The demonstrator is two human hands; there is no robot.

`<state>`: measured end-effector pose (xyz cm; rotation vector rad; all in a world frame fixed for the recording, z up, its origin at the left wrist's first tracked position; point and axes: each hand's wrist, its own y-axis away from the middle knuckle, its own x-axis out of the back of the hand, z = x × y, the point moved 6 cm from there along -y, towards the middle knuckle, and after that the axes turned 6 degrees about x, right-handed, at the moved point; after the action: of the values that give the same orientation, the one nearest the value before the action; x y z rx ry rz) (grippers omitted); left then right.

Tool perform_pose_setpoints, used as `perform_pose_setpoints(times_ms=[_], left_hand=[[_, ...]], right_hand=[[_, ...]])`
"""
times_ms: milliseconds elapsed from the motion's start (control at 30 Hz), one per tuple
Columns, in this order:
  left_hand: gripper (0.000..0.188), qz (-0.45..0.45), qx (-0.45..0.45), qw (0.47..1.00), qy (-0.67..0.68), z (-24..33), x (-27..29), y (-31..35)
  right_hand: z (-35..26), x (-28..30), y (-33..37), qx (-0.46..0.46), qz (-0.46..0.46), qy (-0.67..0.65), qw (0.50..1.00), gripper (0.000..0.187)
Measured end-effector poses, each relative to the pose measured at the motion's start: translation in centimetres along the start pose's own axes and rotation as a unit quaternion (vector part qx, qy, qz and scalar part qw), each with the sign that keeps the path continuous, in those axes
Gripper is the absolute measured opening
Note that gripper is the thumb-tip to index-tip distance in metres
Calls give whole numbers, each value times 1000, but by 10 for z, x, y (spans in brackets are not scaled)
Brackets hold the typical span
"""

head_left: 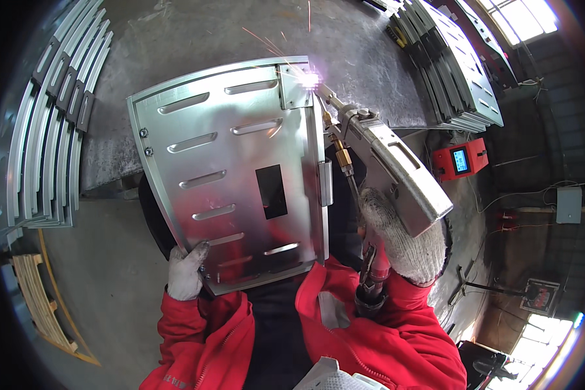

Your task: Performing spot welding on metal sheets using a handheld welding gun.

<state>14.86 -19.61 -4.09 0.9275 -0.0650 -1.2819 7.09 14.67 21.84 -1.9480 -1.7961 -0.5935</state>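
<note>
A silver sheet-metal panel [237, 198] with raised louver slots and a dark rectangular cutout leans against the bench edge, above my lap. My left hand [186, 272], in a light glove, grips its lower left corner, thumb on the face. In my right hand [409, 244], also gloved, is a handheld welding gun [396, 162] with a brass fitting. Its nozzle meets the panel's upper right corner, where a bright purple-white glow and flying orange sparks show. A small plate [294, 91] lies at that corner. A hinge-like piece [325, 183] sits on the right edge.
Behind the panel stretches a grey metal workbench [240, 32]. Stacks of similar panels stand at the left [58, 123] and far right [452, 71]. A red box with a lit screen [460, 160] is right of the bench. A wooden pallet [42, 302] lies on the floor at left.
</note>
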Motion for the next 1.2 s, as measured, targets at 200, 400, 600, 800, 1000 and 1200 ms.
perform_pose_setpoints(times_ms=[200, 400, 600, 800, 1000, 1200], left_hand=[[13, 16, 0, 1000, -9, 0, 1, 0], [13, 11, 1, 1000, -2, 1, -1, 1], [15, -6, -6, 1000, 2, -4, 10, -5], [15, -5, -4, 1000, -16, -5, 11, -5], [16, 3, -7, 1000, 3, 0, 3, 1], [15, 3, -7, 1000, -2, -1, 3, -1]], right_hand=[[2, 0, 2, -12, -1, -18, 1000, 48], [7, 6, 13, 8, 17, -4, 1000, 50], [5, 5, 18, -13, -3, 3, 1000, 50], [7, 2, 16, 13, -46, 62, 997, 51], [14, 1, 21, -36, -34, 12, 999, 50], [9, -2, 17, 28, -30, 19, 999, 47]])
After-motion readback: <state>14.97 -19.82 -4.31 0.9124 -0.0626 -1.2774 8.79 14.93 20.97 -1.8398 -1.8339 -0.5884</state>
